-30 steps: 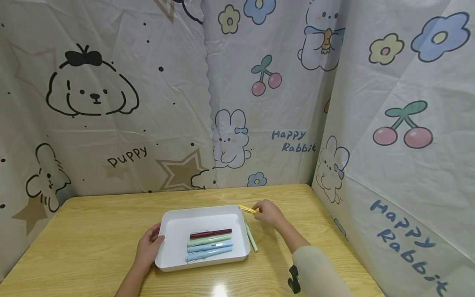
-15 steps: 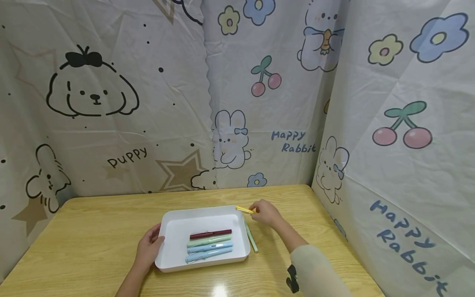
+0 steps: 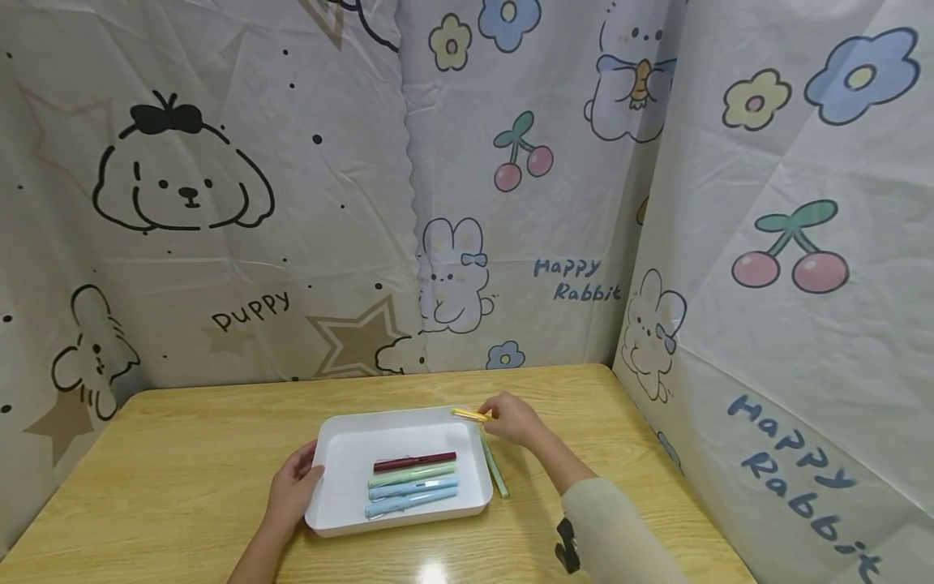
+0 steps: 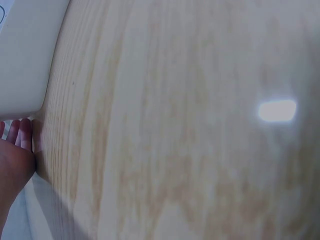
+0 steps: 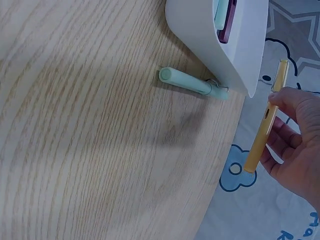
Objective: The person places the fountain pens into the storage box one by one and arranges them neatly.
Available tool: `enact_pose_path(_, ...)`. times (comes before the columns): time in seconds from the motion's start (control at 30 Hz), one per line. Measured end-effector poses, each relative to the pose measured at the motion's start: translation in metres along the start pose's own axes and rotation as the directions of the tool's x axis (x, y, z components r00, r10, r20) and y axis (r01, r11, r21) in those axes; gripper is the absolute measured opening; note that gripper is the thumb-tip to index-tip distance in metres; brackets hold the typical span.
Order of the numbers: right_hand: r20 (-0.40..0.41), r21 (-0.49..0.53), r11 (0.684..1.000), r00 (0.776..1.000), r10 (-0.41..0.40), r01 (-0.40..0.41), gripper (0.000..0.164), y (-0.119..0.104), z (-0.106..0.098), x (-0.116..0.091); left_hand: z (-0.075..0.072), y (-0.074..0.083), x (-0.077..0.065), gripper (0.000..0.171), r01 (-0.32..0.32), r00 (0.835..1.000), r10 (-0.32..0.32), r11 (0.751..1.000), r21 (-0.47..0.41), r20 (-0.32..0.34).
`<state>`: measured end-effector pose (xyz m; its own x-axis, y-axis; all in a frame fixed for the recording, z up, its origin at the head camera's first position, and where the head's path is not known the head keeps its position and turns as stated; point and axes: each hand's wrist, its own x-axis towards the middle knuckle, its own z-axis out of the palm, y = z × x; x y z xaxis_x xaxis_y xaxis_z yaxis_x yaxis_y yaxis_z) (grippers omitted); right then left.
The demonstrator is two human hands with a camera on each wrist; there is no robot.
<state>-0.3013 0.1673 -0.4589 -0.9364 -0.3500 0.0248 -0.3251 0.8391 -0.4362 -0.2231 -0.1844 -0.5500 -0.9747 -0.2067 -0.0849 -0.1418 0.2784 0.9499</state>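
Note:
My right hand [image 3: 514, 420] pinches a yellow pen [image 3: 468, 414] between thumb and fingers over the tray's far right corner. The right wrist view shows the pen's clip and the small window in its barrel [image 5: 260, 140]. My left hand [image 3: 292, 485] grips the left side of a white tray [image 3: 346, 434], thumb at the rim and fingers along the outside wall. In the tray lie a dark red pen [image 3: 414, 461], a light green pen [image 3: 412, 474] and two light blue pens [image 3: 412, 499], side by side.
Another light green pen [image 5: 182, 81] lies on the wooden table [image 3: 197, 462] just outside the tray's right wall. A printed cloth [image 3: 292, 203] hangs behind the table and along its right side.
My right hand has moved a little left with the yellow pen, from beside the tray's right corner to over it. My left hand and the tray stay in place.

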Motion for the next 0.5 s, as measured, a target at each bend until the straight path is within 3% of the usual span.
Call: enact_pose_path(0.5, 0.053, -0.023, 0.997, 0.996, -0.069, 0.071, 0.024, -0.02, 0.003, 0.01, 0.0, 0.0, 0.001, 0.05, 0.003, 1.0, -0.003, 1.0, -0.001, 0.005)
